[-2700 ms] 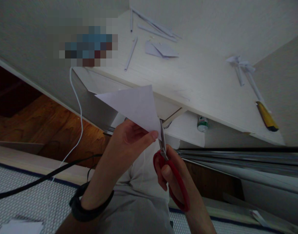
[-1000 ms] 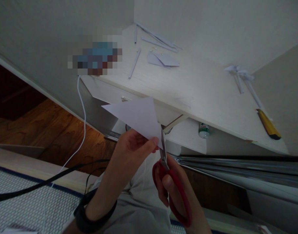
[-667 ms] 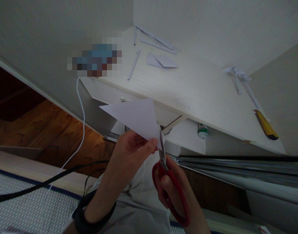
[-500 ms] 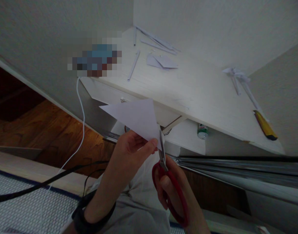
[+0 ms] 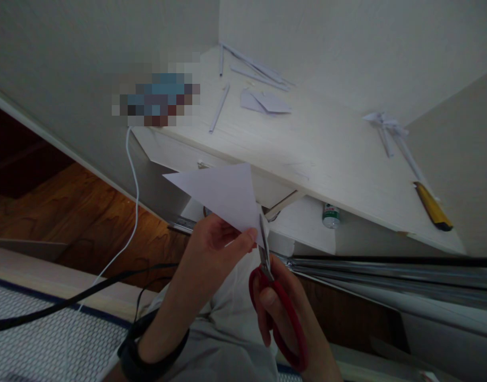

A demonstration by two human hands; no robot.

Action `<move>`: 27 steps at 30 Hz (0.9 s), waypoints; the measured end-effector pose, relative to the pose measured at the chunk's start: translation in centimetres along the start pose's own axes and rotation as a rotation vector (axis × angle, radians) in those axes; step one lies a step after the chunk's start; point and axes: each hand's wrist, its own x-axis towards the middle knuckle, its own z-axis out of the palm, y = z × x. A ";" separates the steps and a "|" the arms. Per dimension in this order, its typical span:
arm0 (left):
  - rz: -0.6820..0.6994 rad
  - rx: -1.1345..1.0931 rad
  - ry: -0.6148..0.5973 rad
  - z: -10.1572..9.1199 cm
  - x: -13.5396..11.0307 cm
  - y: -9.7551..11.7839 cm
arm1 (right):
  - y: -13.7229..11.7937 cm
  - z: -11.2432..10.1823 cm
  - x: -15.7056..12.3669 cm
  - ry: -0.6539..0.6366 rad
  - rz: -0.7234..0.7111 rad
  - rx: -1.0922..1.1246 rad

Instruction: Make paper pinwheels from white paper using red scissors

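Note:
My left hand (image 5: 223, 239) pinches a piece of white paper (image 5: 223, 191) by its lower edge, thumb on top. The paper tapers to a sharp point on the left. Red-handled scissors (image 5: 281, 318) are in my right hand (image 5: 295, 297), with fingers and thumb through the loops. Their metal blades point upward along the paper's right edge, close to my left thumb. The blades look nearly closed, and I cannot tell whether paper lies between them.
On the white desk (image 5: 326, 154) lie rolled paper sticks (image 5: 219, 109), folded paper pieces (image 5: 267, 101), a joined paper-stick figure (image 5: 386, 127) and a yellow utility knife (image 5: 433, 207). A small bottle (image 5: 331, 216) stands below the desktop. A white cable (image 5: 136, 196) hangs at left.
The scissor blades have closed slightly along the paper's right edge, and my right fingers have shifted a little in the handles. My left hand and the paper stay almost still.

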 end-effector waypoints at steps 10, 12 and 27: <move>0.037 -0.085 0.065 0.0 0.0 -0.2 | 0.4 0.0 0.1 -0.043 -0.029 0.016; 0.040 -0.063 0.075 0.1 0.0 -0.1 | 0.4 0.1 0.1 -0.055 -0.058 0.018; 0.140 -0.027 0.038 0.4 -0.5 -0.3 | 0.7 0.2 -0.1 -0.060 -0.194 0.095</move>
